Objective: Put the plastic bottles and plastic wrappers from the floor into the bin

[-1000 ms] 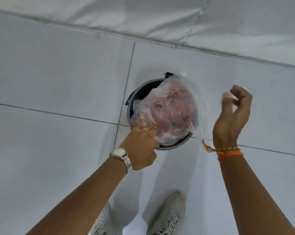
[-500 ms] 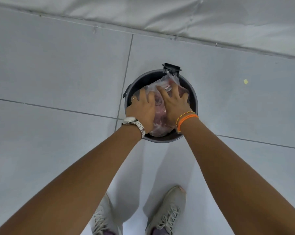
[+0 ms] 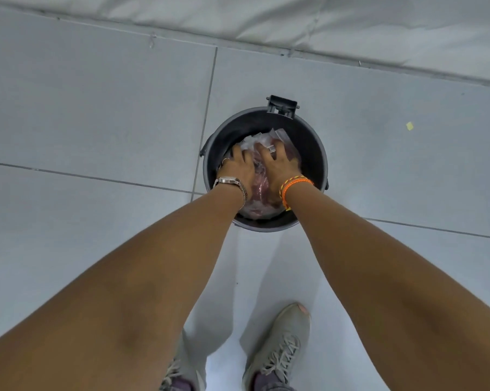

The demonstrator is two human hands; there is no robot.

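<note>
A round black bin [image 3: 312, 136] stands on the pale tiled floor straight ahead of me. A bundle of clear plastic wrappers [image 3: 262, 190] with pinkish contents fills its inside. Both my hands are down in the bin, lying flat on the bundle with fingers spread. My left hand [image 3: 238, 166], with a ring and a metal wristwatch, presses the left part. My right hand [image 3: 280, 167], with orange wrist bands, presses the right part near a small barcode label. No bottle shows; the bundle hides the bin's bottom.
A black hinge clip [image 3: 282, 104] sticks out at the bin's far rim. A small yellow scrap [image 3: 409, 125] lies on the tiles to the right. A white sheet-covered edge [image 3: 351, 26] runs along the far side. My two grey shoes [image 3: 277, 351] stand just behind the bin.
A second ago my left hand held the bundle above the bin while the right hand was raised beside it. Both hands have since come down onto the bundle and sunk it deeper into the bin.
</note>
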